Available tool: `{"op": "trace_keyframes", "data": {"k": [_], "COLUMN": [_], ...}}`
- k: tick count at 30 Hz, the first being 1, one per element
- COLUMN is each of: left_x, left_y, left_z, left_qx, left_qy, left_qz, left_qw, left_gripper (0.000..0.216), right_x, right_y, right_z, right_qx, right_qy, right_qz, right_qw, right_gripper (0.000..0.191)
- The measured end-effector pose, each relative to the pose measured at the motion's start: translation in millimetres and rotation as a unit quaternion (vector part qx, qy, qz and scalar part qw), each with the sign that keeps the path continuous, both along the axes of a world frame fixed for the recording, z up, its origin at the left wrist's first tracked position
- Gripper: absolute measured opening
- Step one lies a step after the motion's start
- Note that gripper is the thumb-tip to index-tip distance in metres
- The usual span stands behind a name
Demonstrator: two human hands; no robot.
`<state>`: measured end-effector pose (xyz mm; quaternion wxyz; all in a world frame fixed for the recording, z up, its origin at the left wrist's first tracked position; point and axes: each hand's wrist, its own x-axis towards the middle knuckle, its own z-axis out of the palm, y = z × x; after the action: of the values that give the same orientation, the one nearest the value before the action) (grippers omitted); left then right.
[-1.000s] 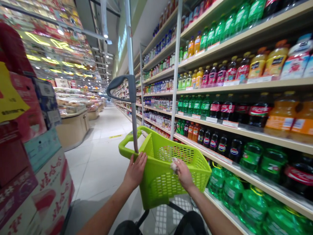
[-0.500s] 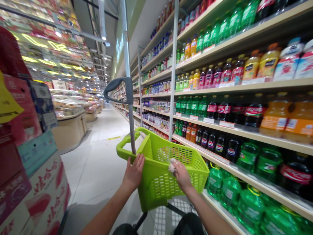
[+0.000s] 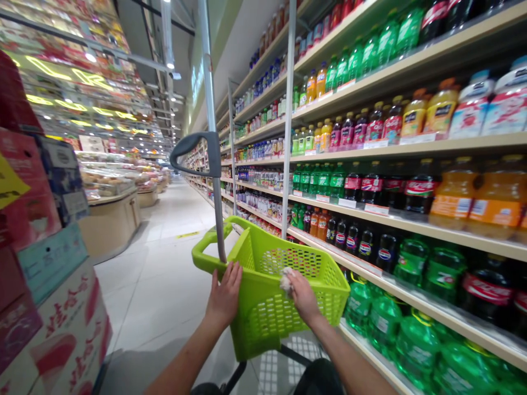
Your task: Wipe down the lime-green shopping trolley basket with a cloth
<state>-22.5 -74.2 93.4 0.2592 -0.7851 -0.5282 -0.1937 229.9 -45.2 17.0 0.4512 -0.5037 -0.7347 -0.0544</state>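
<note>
In front of me stands a lime-green shopping basket (image 3: 263, 307) with slotted sides, carried on a dark frame. A metal pole (image 3: 218, 219) with a grey loop handle (image 3: 214, 154) rises at its left end. My left hand (image 3: 224, 293) lies with its fingers stretched out on the near left corner of the rim, close to the pole's foot. My right hand (image 3: 303, 296) is closed on a crumpled whitish cloth or tissue (image 3: 286, 281), pressed at the near rim of the basket. The fingertips under the cloth are partly hidden.
Long shelves (image 3: 395, 214) of bottled drinks run along the right, close to the basket. Stacked cartons (image 3: 61, 323) stand at the left. Beyond them a wooden-sided display counter (image 3: 111, 225) borders the tiled aisle (image 3: 160, 241). My knees show at the bottom.
The view has shifted slightly, so the surroundings sit a little further left. Both hands keep their places on the basket, the right still gripping the whitish cloth or tissue.
</note>
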Motion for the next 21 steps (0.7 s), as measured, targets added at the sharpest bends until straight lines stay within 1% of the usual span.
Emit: {"op": "trace_keyframes", "data": {"k": [2, 3, 4, 5, 6, 7, 10, 12, 13, 15, 17, 18, 19, 20, 21], "left_x": [1.9, 3.5, 5.5, 7.7, 9.9, 11.8, 13.2, 7.5, 2.3, -12.0, -28.0, -35.2, -41.2, -45.7, -48.7], "left_y": [1.3, 1.6, 1.7, 1.3, 0.7, -0.2, -2.7, -2.9, -2.2, 0.6, 4.1, 5.7, 6.9, 7.6, 7.7], "left_z": [-2.0, -2.8, -3.2, -3.3, -2.9, -2.2, 1.8, 6.1, 8.8, 14.8, 21.0, 23.7, 26.1, 28.0, 29.6], "left_qx": [0.002, 0.002, 0.001, -0.002, -0.005, -0.009, -0.019, -0.017, -0.008, 0.019, 0.033, 0.027, 0.015, 0.0, -0.013], "left_qy": [-0.009, -0.013, -0.017, -0.021, -0.025, -0.028, -0.028, -0.024, -0.027, -0.055, -0.085, -0.089, -0.085, -0.073, -0.061], "left_qz": [0.001, 0.002, 0.002, 0.004, 0.006, 0.008, 0.003, -0.005, -0.001, 0.045, 0.106, 0.124, 0.13, 0.126, 0.119], "left_qw": [1.0, 1.0, 1.0, 1.0, 1.0, 1.0, 0.999, 1.0, 1.0, 0.997, 0.99, 0.988, 0.988, 0.989, 0.991], "left_gripper": [0.059, 0.059, 0.059, 0.059, 0.059, 0.059, 0.06, 0.059, 0.058, 0.056, 0.056, 0.058, 0.059, 0.061, 0.062], "right_x": [52.9, 71.8, 82.6, 84.3, 77.1, 62.4, -0.3, -28.0, -31.6, -19.2, 5.0, 14.5, 18.9, 16.7, 7.4], "right_y": [-6.9, -9.5, -11.2, -11.4, -10.1, -7.4, 4.3, 8.8, 9.0, 6.6, 3.4, 2.3, 1.7, 1.7, 2.5], "right_z": [-13.0, -17.2, -19.6, -20.1, -19.0, -16.6, -5.1, 0.5, 1.0, -3.5, -12.4, -16.4, -18.5, -17.5, -12.4], "right_qx": [-0.001, 0.002, 0.008, 0.016, 0.026, 0.036, 0.056, 0.061, 0.06, 0.054, 0.047, 0.046, 0.045, 0.043, 0.041], "right_qy": [0.01, 0.021, 0.036, 0.052, 0.065, 0.072, 0.059, 0.044, 0.037, 0.025, 0.024, 0.029, 0.037, 0.044, 0.048], "right_qz": [-0.072, -0.113, -0.15, -0.176, -0.184, -0.173, -0.066, -0.007, 0.008, 0.007, -0.028, -0.048, -0.063, -0.066, -0.055], "right_qw": [0.997, 0.993, 0.988, 0.983, 0.98, 0.982, 0.995, 0.997, 0.997, 0.998, 0.998, 0.997, 0.996, 0.996, 0.997], "right_gripper": [0.041, 0.04, 0.039, 0.039, 0.039, 0.039, 0.04, 0.041, 0.042, 0.043, 0.042, 0.041, 0.039, 0.037, 0.036]}}
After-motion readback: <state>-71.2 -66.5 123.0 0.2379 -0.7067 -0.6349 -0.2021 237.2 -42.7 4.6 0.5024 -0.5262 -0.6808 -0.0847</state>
